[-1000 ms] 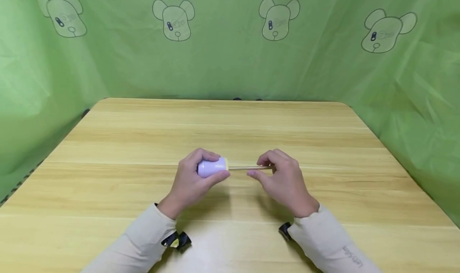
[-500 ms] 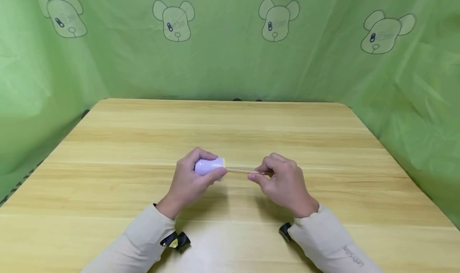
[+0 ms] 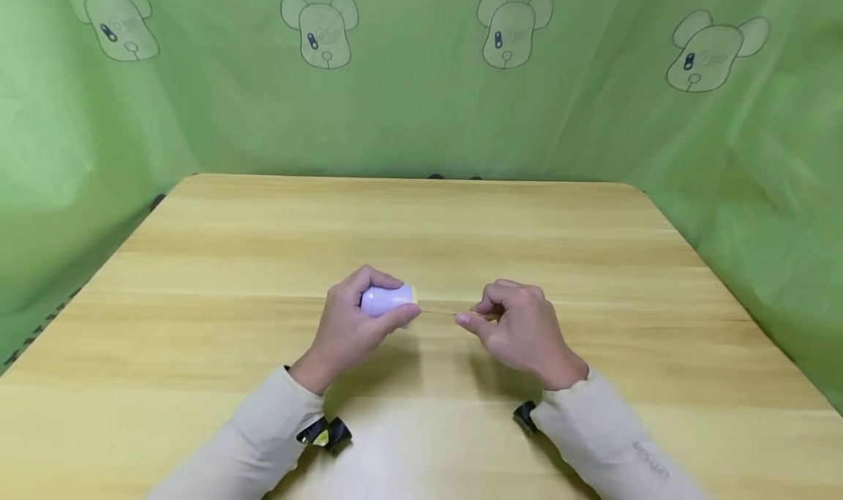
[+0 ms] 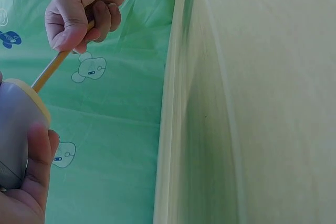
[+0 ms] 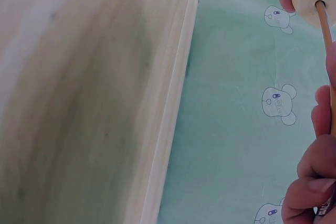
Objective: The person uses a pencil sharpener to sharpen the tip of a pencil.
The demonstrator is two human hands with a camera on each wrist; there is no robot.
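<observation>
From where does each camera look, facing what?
Head: on the head, forward and down at table; left hand, right hand, sleeves show.
Left wrist: on it, toward green curtain, lilac device at left; both hands partly show.
Right wrist: on it, toward curtain, thin stick at right; fingers of both hands show.
Shared: both wrist views show the stick entering the device.

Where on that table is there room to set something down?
Bare tabletop stretches behind the lilac device to the green backdrop, and lies left of the left sleeve and right of the right sleeve. Crowded: the near middle, where the left hand grips that device and the right hand pinches the stick entering it.
</observation>
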